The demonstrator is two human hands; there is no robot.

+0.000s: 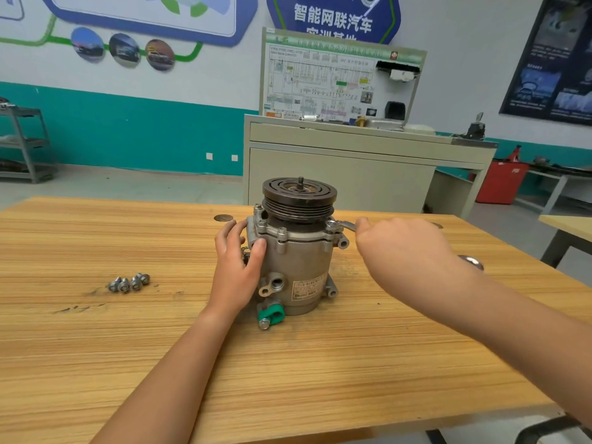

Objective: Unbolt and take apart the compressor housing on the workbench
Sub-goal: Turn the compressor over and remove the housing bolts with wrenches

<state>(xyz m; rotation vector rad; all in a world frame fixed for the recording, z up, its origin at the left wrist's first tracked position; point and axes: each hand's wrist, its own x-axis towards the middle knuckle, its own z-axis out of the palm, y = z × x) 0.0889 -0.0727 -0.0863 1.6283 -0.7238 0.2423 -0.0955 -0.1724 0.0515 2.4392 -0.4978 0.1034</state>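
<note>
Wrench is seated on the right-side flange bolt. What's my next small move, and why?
Probably swing the wrench a short arc to crack that bolt loose. The right hand grips its handle, its head sits on the bolt, the left hand grips the compressor to brace it, and four loose bolts already lie on the bench.
</note>
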